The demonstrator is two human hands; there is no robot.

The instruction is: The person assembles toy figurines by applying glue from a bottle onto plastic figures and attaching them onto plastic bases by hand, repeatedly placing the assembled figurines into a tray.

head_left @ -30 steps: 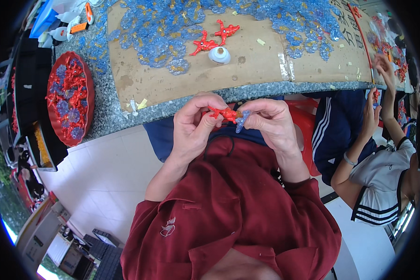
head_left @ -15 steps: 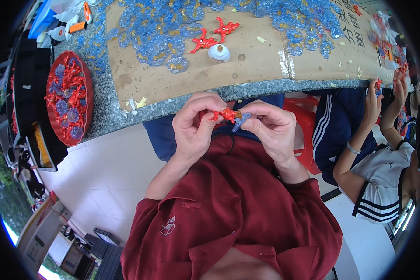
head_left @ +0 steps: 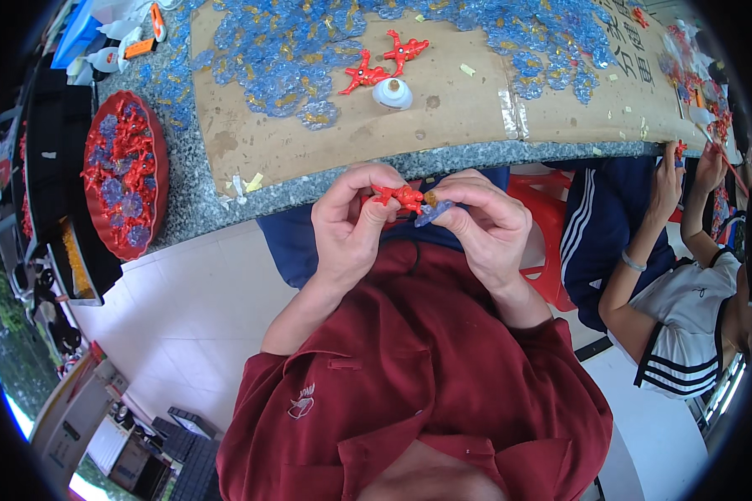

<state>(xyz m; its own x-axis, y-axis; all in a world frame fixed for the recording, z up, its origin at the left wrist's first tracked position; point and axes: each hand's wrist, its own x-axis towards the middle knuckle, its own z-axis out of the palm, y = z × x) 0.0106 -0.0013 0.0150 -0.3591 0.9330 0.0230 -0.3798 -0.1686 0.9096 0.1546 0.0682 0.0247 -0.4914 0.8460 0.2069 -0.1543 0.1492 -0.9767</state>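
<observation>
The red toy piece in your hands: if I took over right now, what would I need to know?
Left hand: fingers pinch the red toy piece just below the table edge.
Right hand: holds a clear blue piece pressed against the red one.
Done: a red tray on the left holds mixed red and blue parts; whether they are joined is unclear.
Left: a pile of blue pieces, two red pieces and a small white cup lie on the cardboard sheet.
</observation>
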